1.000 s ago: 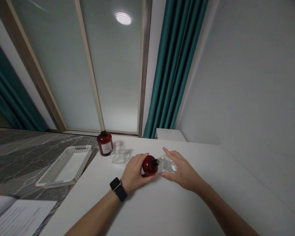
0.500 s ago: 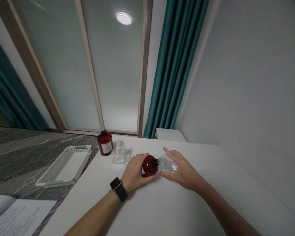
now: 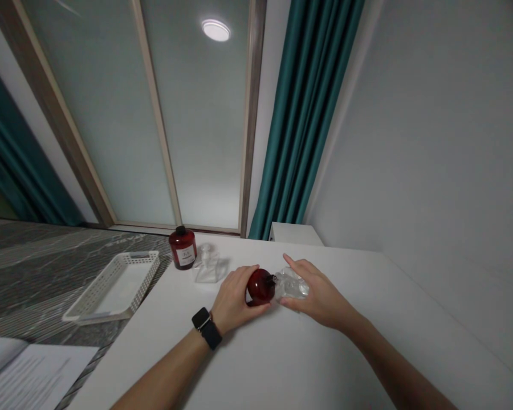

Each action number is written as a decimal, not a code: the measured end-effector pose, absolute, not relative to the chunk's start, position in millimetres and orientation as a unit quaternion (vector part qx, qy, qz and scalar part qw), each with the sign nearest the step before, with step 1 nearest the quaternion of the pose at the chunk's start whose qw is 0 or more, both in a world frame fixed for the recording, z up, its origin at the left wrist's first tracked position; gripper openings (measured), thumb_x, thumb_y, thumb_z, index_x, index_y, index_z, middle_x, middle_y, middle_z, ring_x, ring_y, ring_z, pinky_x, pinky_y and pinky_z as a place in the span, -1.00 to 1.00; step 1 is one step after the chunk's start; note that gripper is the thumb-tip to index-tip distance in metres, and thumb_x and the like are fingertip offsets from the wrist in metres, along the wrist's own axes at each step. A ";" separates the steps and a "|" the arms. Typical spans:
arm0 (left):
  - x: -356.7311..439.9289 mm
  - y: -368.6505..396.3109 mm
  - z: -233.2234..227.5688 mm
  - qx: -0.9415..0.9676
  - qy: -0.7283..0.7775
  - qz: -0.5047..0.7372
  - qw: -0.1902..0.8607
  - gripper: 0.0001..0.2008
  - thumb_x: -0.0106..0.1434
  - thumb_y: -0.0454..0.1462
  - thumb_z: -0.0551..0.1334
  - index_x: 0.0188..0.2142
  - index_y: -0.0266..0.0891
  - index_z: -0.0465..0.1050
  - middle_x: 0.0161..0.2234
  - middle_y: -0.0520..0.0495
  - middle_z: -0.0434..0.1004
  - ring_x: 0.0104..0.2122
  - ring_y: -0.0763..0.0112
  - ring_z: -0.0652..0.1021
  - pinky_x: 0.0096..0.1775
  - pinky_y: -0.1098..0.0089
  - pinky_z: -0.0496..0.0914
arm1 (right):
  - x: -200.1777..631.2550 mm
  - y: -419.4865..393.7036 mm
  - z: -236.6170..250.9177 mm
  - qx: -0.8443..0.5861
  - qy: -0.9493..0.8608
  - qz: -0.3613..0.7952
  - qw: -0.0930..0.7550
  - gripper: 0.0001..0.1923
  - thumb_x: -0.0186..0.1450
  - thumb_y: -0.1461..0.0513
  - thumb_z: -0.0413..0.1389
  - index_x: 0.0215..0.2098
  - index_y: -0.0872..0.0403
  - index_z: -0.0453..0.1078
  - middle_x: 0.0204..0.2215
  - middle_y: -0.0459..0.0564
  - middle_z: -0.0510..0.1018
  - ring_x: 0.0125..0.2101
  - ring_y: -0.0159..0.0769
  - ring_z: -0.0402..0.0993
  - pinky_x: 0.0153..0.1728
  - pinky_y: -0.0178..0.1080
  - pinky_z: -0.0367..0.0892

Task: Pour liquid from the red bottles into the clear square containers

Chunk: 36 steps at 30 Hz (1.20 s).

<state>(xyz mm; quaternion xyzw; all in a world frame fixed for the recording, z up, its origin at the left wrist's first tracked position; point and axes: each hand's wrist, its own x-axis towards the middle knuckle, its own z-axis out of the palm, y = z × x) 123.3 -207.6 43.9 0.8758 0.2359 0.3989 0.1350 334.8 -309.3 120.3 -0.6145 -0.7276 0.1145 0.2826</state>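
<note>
A person's left hand point(image 3: 233, 296) grips a small dark red bottle point(image 3: 260, 287) tipped on its side above a white table point(image 3: 282, 364), its neck meeting a clear bottle point(image 3: 294, 286) held in the right hand point(image 3: 318, 293). Farther back on the table stand another red bottle point(image 3: 182, 248) and a clear glass bottle point(image 3: 207, 265), near a white basket point(image 3: 115, 285)

Much of the red bottle point(image 3: 260, 287) at centre frame is covered by the left hand point(image 3: 233, 302); the clear bottle point(image 3: 293, 286) is partly hidden behind the right hand point(image 3: 320, 296). The paper sheet point(image 3: 29, 381) is cut off at lower left, its print blurred
</note>
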 end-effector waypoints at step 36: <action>123.2 -208.3 42.6 0.879 0.236 0.392 0.134 -0.22 0.08 -0.12 0.42 0.21 -0.19 0.12 0.05 -0.28 0.46 -0.01 0.00 0.51 -0.03 0.02 0.44 | 337.9 -307.4 123.9 -0.604 -0.736 0.124 0.278 -0.07 0.16 0.18 0.33 0.39 -0.07 0.01 0.03 0.08 0.42 0.07 -0.05 0.35 0.15 0.07 0.26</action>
